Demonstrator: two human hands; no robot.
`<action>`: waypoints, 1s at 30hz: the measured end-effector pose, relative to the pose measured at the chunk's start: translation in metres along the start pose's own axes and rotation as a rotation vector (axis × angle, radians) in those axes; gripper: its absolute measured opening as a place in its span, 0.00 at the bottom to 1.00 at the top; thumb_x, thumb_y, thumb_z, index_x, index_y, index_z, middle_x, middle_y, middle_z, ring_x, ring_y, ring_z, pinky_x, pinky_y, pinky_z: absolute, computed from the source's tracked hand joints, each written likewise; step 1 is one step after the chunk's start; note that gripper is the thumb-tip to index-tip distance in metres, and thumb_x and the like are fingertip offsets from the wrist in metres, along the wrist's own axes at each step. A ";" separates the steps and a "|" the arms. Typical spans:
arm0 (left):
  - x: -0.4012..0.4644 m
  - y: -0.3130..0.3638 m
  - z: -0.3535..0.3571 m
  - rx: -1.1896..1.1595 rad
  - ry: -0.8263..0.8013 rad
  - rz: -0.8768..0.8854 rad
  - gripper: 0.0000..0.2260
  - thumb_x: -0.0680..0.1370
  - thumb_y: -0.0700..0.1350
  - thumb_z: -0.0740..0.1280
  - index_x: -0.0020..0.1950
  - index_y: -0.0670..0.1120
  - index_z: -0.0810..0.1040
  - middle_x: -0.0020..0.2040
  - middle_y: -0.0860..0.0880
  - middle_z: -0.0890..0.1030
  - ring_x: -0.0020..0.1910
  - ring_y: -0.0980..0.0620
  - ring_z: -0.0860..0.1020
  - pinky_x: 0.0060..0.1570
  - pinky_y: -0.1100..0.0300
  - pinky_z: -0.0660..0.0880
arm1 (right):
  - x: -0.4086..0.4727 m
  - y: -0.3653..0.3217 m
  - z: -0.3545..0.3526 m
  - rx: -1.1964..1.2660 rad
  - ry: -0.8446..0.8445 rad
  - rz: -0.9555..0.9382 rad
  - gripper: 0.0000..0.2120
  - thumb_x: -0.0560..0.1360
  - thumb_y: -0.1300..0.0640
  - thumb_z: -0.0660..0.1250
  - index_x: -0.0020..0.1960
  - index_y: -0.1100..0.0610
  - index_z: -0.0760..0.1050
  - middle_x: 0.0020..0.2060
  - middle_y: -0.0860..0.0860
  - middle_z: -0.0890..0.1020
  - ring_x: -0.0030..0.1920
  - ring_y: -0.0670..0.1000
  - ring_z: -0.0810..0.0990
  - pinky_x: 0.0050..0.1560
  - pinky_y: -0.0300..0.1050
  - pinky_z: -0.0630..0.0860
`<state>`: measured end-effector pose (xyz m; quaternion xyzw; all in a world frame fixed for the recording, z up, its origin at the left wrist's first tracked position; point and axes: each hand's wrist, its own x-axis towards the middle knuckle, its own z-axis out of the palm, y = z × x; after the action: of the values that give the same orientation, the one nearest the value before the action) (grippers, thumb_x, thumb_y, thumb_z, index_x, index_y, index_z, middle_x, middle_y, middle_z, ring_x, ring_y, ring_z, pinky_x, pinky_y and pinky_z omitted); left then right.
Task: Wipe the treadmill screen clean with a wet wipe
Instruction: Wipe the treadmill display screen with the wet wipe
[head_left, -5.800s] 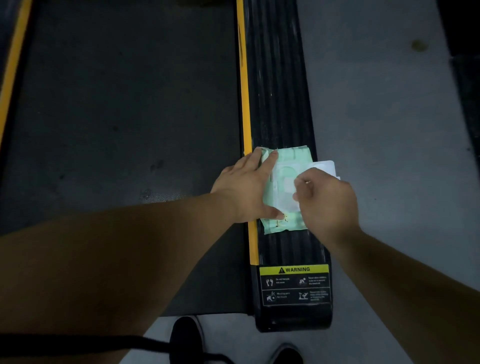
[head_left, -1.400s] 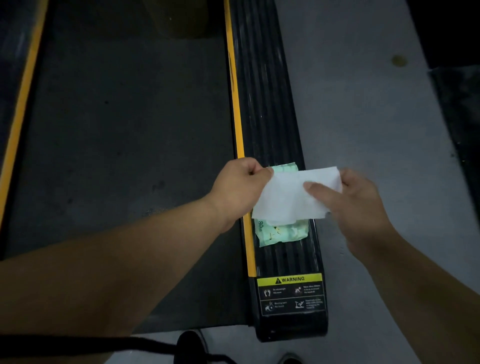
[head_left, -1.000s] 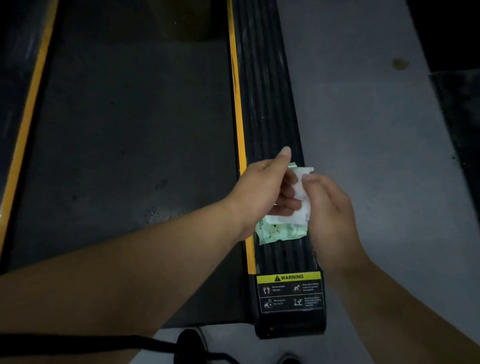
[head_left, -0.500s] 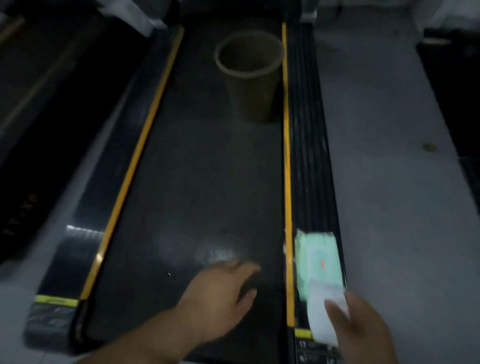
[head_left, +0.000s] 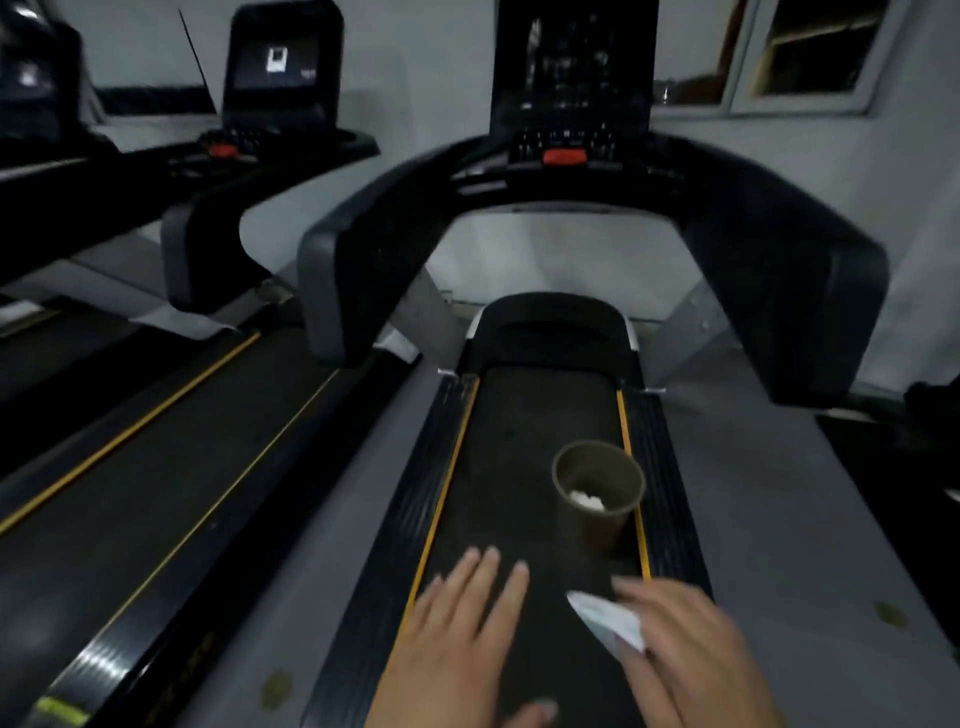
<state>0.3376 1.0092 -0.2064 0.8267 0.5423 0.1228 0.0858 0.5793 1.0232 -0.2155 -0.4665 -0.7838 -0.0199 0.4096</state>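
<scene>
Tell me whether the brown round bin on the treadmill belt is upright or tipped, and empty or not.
Upright: the brown round bin stands with its open mouth up. Not empty: crumpled white wipes lie inside.

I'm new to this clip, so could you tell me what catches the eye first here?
The big dark console with its curved handrails stands straight ahead. A brown bin holding something white sits on the belt near its right edge. At the bottom, the right hand holds a white wipe; the left hand is open.
</scene>
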 end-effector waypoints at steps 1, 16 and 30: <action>0.020 -0.003 -0.024 0.040 0.038 -0.014 0.43 0.70 0.71 0.61 0.81 0.54 0.59 0.78 0.48 0.70 0.77 0.49 0.67 0.71 0.55 0.67 | 0.036 -0.009 -0.005 -0.019 0.003 0.043 0.13 0.76 0.51 0.64 0.57 0.50 0.83 0.56 0.44 0.83 0.57 0.48 0.80 0.57 0.45 0.74; 0.399 -0.053 -0.284 0.365 0.217 0.014 0.57 0.69 0.79 0.62 0.83 0.49 0.38 0.84 0.46 0.38 0.81 0.49 0.34 0.80 0.42 0.43 | 0.473 0.087 -0.006 -0.235 0.107 -0.010 0.05 0.77 0.58 0.66 0.45 0.58 0.78 0.74 0.61 0.72 0.76 0.61 0.66 0.76 0.62 0.62; 0.634 -0.067 -0.491 0.378 0.223 -0.019 0.58 0.67 0.81 0.60 0.83 0.49 0.37 0.84 0.47 0.39 0.81 0.49 0.35 0.80 0.43 0.42 | 0.762 0.168 -0.077 -0.314 0.108 -0.038 0.04 0.76 0.59 0.69 0.45 0.60 0.80 0.73 0.60 0.74 0.76 0.60 0.68 0.77 0.62 0.62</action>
<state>0.3760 1.6220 0.3140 0.8042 0.5697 0.1089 -0.1299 0.5781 1.6307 0.2806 -0.5082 -0.7563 -0.1751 0.3728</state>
